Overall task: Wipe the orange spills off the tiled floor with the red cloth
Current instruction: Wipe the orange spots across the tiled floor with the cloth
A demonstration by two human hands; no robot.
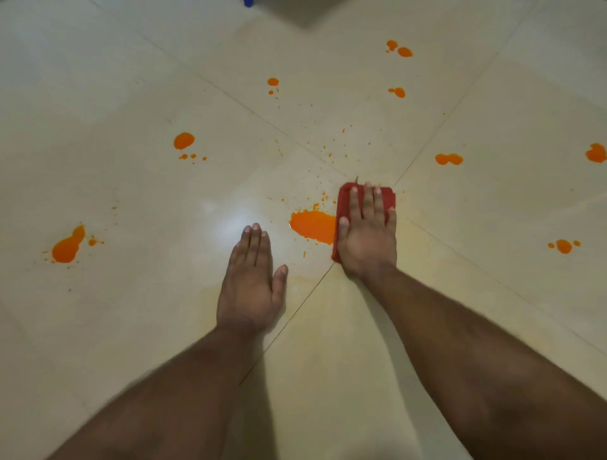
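Observation:
My right hand (366, 234) lies flat with straight fingers on the folded red cloth (387, 197), pressing it to the cream tiled floor (328, 344). The cloth's left edge touches the largest orange spill (312, 226). My left hand (251, 282) rests palm down on the bare tile just left of and nearer than that spill. Smaller orange spills lie at the left (67, 246), at the upper left (184, 140), at the right (448, 159) and at the far right (563, 246).
More orange blobs sit farther off (402, 51) and at the right edge (596, 152). Fine orange droplets speckle the tile joint beyond the cloth. A faint yellowish smear marks the floor between my wrists. A small blue object (248, 3) shows at the top edge.

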